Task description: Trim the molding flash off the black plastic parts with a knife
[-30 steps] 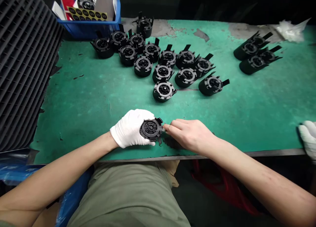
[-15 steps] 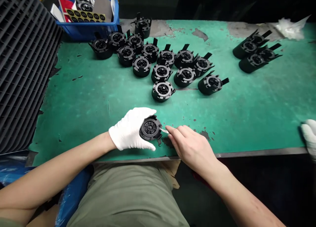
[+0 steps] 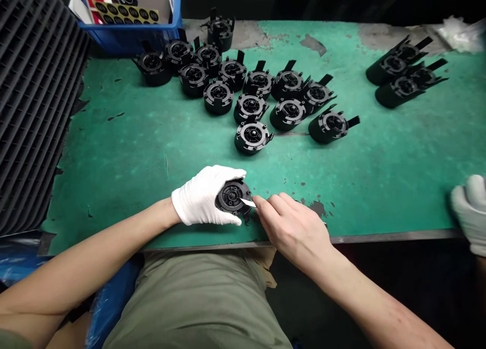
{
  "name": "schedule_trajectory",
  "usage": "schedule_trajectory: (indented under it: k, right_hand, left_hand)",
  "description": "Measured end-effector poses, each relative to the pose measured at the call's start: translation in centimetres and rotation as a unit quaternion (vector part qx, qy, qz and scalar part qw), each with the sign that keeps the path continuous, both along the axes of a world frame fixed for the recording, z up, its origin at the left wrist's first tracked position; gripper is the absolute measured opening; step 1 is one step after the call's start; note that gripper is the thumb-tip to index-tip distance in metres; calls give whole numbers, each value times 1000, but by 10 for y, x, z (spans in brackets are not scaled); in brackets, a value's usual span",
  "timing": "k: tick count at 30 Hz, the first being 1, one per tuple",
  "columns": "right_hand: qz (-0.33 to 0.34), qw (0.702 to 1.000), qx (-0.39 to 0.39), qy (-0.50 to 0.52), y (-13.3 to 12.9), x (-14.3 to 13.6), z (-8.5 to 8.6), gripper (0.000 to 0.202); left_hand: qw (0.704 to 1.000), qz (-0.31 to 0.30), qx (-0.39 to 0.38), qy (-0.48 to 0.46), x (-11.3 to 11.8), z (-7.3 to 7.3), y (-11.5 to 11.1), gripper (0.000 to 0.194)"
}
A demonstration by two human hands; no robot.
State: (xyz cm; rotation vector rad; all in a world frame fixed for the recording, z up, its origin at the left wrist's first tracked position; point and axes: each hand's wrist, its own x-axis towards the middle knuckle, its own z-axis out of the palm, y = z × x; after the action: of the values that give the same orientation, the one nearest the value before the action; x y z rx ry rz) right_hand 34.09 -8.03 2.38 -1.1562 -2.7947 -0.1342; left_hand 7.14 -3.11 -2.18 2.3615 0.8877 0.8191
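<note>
Gloved left hand (image 3: 201, 197) clasping round black part (image 3: 232, 197) at table (image 3: 129, 151) edge, bare right hand (image 3: 294, 227) pinching small blade (image 3: 247, 202) against it

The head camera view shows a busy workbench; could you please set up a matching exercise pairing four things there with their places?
Things:
1. left hand
2. right hand
3. blue bin
4. co-worker's gloved hand

Places or states:
A. far left corner of the green table
B. bare, pinching a small blade
C. right edge of the view
D. white-gloved, gripping a round black part

Pairs: 1-D, 2-B, 3-A, 4-C
</note>
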Motion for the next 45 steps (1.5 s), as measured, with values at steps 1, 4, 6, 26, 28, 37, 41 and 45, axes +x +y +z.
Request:
schedule_trajectory:
  k: [1,4,6,26,28,37,41,45]
  right_hand:
    - [-2,1000,1,6,0,1,-1,20]
    - [-4,1000,-12,13,0,1,-3,20]
    - [-1,1000,-18,13,0,1,-3,20]
    - [18,999,-8,-50,15,2,5,25]
    - [23,998,-2,-52,19,4,4,24]
    - [25,999,17,-13,10,12,-6,28]
    - [22,999,-8,-22,6,10,-3,27]
    - [29,999,-25,-20,10,8,3,24]
  left_hand:
    - [1000,-1,-2,1,0,0,0,103]
    - [1000,-6,0,-3,0,1,0,103]
    - [1000,-6,-1,-4,0,1,0,104]
    - [1000,-8,-23,-4,2,3,2,99]
    - [1000,-15,-22,-5,1,3,3,98]
    - [1000,-14,-16,-6,1,0,3,102]
    - [1000,-12,0,-5,1,-1,3,100]
    - [1000,-8,-6,1,1,-1,2,101]
